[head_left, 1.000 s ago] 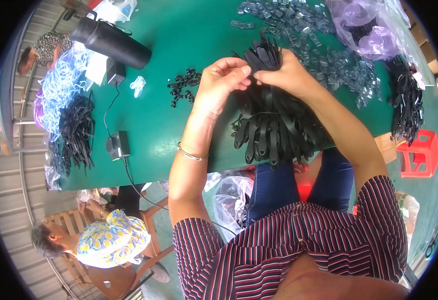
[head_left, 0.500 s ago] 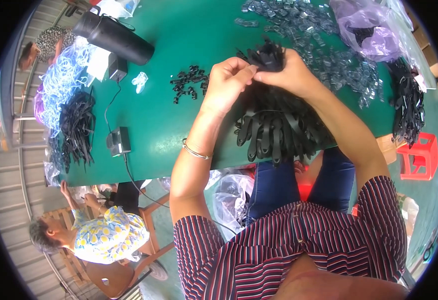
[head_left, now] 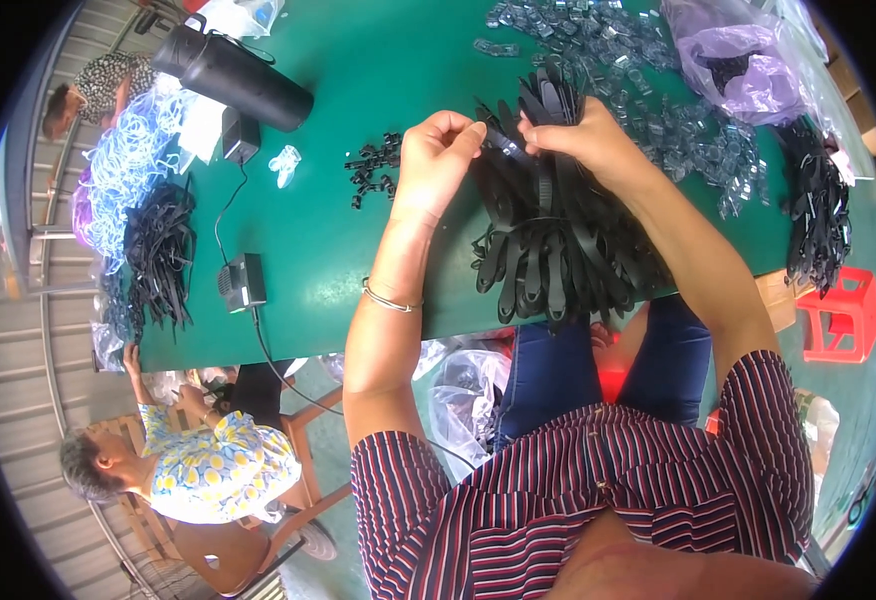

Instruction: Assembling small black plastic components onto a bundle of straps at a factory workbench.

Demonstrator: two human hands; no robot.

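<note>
A thick bundle of black straps [head_left: 543, 265] with looped ends lies at the table's front edge before me, bound around its middle. My right hand [head_left: 596, 145] is closed around the upper part of several straps, whose ends stick up past the thumb. To the left of it, my left hand [head_left: 432, 165] pinches one black strap [head_left: 504, 145] between thumb and forefinger. A shiny spot shows on that strap; what it is I cannot make out. Small black plastic clips [head_left: 376, 170] lie on the table just left of my left hand.
Clear plastic buckles [head_left: 648, 110] spread over the green table [head_left: 328, 260] at the far right, beside a purple plastic bag [head_left: 733, 60]. More black straps [head_left: 158, 250] and pale blue cords [head_left: 133, 160] lie left, near a black tumbler [head_left: 233, 75]. A co-worker [head_left: 188, 460] sits at lower left.
My hands have moved apart from each other. The strap ends in my right hand now fan upward, and a strap shows between the two hands.
</note>
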